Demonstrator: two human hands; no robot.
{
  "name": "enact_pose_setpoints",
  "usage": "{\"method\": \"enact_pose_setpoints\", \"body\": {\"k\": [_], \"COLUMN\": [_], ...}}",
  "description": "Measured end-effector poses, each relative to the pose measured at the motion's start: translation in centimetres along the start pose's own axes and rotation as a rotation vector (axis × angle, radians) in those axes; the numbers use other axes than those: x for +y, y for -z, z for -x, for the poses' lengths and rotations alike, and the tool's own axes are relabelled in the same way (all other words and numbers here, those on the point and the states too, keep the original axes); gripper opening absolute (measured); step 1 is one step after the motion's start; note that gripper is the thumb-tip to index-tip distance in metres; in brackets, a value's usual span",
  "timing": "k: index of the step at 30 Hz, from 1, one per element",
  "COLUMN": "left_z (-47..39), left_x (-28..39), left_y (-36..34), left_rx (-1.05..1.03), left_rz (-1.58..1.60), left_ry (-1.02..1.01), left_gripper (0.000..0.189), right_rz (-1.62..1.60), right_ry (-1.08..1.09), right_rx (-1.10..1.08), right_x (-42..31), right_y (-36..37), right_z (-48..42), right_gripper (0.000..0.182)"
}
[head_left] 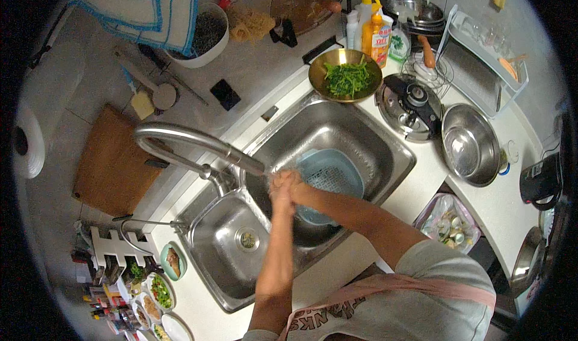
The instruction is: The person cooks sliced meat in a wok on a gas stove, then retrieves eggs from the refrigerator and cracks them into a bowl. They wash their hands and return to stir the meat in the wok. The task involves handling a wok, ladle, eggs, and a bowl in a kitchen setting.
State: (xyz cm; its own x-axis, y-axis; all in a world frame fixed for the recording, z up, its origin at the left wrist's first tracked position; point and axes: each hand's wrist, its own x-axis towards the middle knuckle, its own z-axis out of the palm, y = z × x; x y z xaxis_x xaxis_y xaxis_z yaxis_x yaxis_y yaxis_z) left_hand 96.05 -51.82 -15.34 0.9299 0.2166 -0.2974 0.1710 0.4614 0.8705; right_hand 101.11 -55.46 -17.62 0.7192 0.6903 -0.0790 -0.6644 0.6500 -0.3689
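Note:
My left hand (282, 197) and my right hand (299, 191) are pressed together below the spout of the gooseneck faucet (244, 158). Water seems to run over them, and their fingers overlap and blur, so I cannot tell whether anything is between them. Both are above the larger basin of the stainless steel double sink (384, 160). Beneath and beside them, a light blue plastic colander (350, 171) lies in that basin, partly covered by my right forearm. The smaller basin (221, 259) is to the left, with food scraps in its drain strainer (248, 240).
Behind the sink stands a brass-coloured bowl of leafy greens (347, 81). A pressure cooker lid (408, 106) and a steel bowl (469, 144) are on the right counter. A lined waste bin (449, 226) holds scraps. Several filled dishes (160, 291) crowd the lower left.

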Motion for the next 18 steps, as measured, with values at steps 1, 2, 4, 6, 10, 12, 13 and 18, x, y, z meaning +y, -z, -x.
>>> {"method": "enact_pose_setpoints", "body": {"k": [1, 2, 4, 6, 10, 12, 13, 18], "left_z": [-1.8, -2.4, -1.6, -1.1, -4.0, -5.0, -1.8, 1.6], "left_x": [0.2, 1.6, 2.7, 0.6, -3.9, -3.0, 0.9, 0.4], "left_y": [2.6, 3.8, 2.5, 1.4, 6.8, 8.6, 4.0, 0.6], "left_rx": [-0.122, -0.262, -0.245, -0.169, -0.195, -0.221, 0.159, -0.16], "left_rz": [-0.021, 0.087, 0.512, 0.608, 0.49, 0.518, 0.498, 0.625], "left_ry": [0.158, 0.28, 0.314, 0.18, 0.197, 0.131, 0.189, 0.27], "left_gripper": [0.044, 0.04, 0.049, 0.053, 0.053, 0.049, 0.048, 0.037], "right_rz": [-0.166, -0.292, -0.477, -0.211, 0.954, 1.305, 1.437, 0.981], "right_ry": [-0.042, -0.033, -0.012, 0.27, 0.641, 0.608, 0.583, -0.147], "right_rx": [-0.147, -0.246, -0.393, -0.054, 0.428, 0.491, 0.498, 0.383], "right_x": [0.6, 1.2, 2.1, 2.4, 2.7, 5.1, 6.1, -3.4], "right_y": [-0.1, 0.5, 1.5, 0.6, 0.8, -1.3, -1.6, 4.1], "right_z": [-0.1, -0.7, -2.1, -1.8, -0.3, 1.7, 2.0, -1.3], "right_gripper": [0.019, 0.02, 0.021, 0.024, 0.03, 0.029, 0.029, 0.027]}}
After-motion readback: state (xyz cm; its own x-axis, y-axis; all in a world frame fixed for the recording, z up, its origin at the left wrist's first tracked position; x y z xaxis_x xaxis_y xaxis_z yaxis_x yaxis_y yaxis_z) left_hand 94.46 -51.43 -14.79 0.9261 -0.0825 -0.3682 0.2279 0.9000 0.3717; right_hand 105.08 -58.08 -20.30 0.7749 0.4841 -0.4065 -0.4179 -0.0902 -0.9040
